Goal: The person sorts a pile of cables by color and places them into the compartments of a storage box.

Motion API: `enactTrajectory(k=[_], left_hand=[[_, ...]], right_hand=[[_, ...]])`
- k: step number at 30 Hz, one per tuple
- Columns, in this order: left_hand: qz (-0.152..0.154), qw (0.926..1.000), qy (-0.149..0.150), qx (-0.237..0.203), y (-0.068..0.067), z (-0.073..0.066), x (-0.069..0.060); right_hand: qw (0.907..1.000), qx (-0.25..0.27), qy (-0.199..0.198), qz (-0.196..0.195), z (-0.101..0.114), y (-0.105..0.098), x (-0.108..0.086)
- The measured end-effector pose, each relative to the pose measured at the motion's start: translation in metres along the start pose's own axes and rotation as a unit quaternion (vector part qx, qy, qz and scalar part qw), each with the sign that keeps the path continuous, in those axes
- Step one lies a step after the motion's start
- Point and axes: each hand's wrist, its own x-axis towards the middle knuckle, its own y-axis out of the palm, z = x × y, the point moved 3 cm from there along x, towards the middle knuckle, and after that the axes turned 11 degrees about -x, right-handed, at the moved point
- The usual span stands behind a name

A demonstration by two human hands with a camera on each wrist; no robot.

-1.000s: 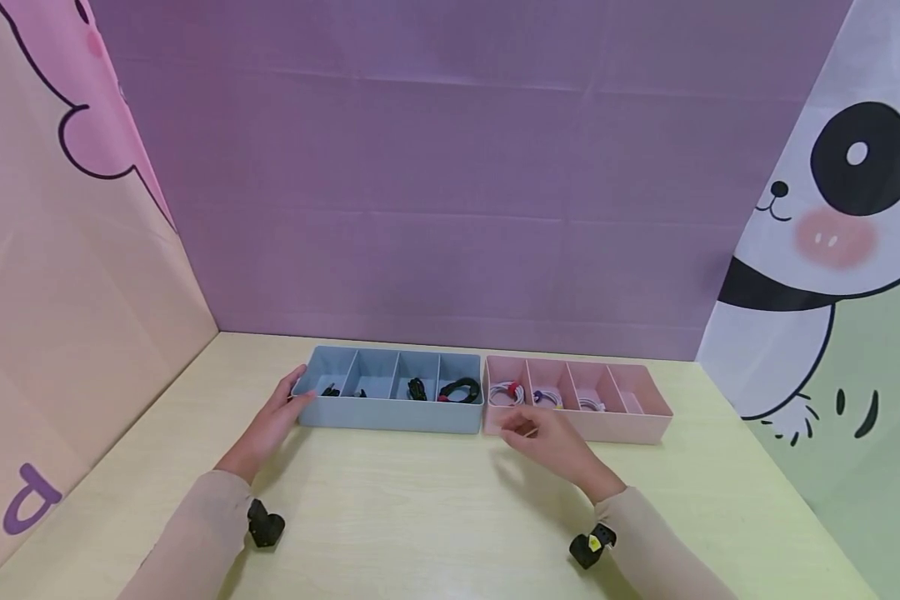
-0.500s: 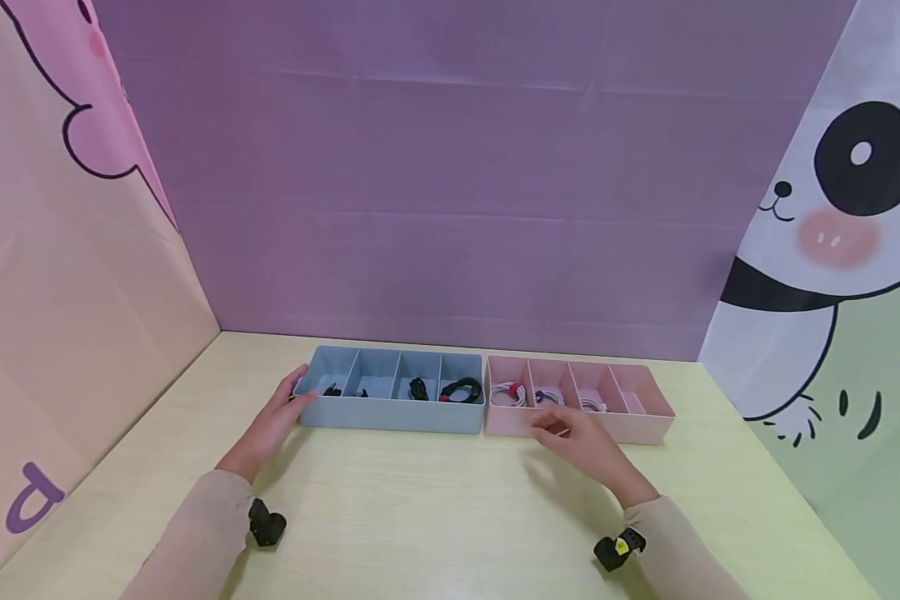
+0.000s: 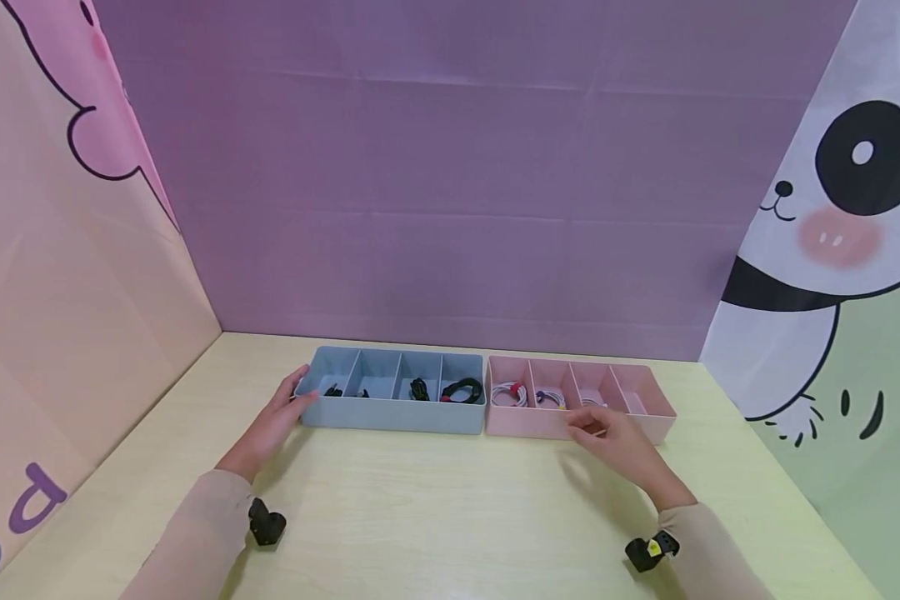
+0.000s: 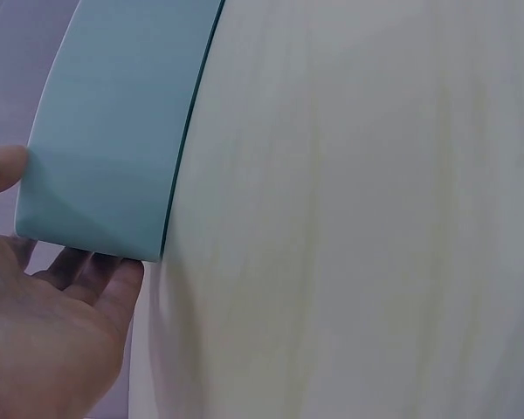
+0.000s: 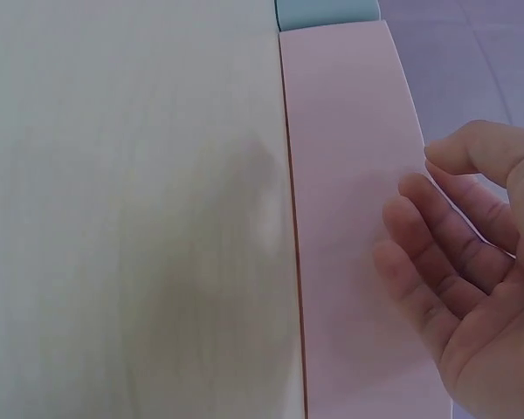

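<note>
At the left end of the blue divided box [image 3: 401, 415], my left hand [image 3: 273, 417] grips the corner, thumb at the rim and fingers against the end wall. The left wrist view shows the same hold, with the fingertips [image 4: 122, 284] touching the end of the box. My right hand [image 3: 618, 442] is in front of the pink divided box [image 3: 525, 425], near its third compartment. Its fingers hang loosely curled with nothing between them. Coiled white cables [image 3: 510, 393] lie in the pink box, the third one partly hidden by the hand.
Black cables [image 3: 461, 389] and small black pieces [image 3: 333, 390] lie in the blue box's compartments. Both boxes stand end to end on the pale table [image 3: 420, 517]. A purple backdrop [image 3: 450, 208] rises behind them, with printed side panels [image 3: 787, 350].
My right hand has moved to the right along the pink box's front, from its first compartment to around its third. My left hand and both boxes have stayed in place.
</note>
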Motion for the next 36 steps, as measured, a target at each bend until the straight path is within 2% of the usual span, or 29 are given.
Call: enactTrajectory(k=[9, 23, 36], left_hand=[[0.003, 1.0, 0.003, 0.004, -0.001, 0.0, 0.001], [0.005, 0.999, 0.0, 0.043, -0.003, -0.001, 0.001], [0.008, 0.9991, -0.002, 0.041, -0.004, -0.002, -0.003]], right_hand=[[0.9999, -0.005, 0.002, -0.015, -0.01, -0.011, -0.009], [0.9991, -0.027, 0.008, -0.033, -0.023, -0.031, -0.015], [0.9967, -0.065, 0.022, -0.042, -0.031, -0.044, -0.02]])
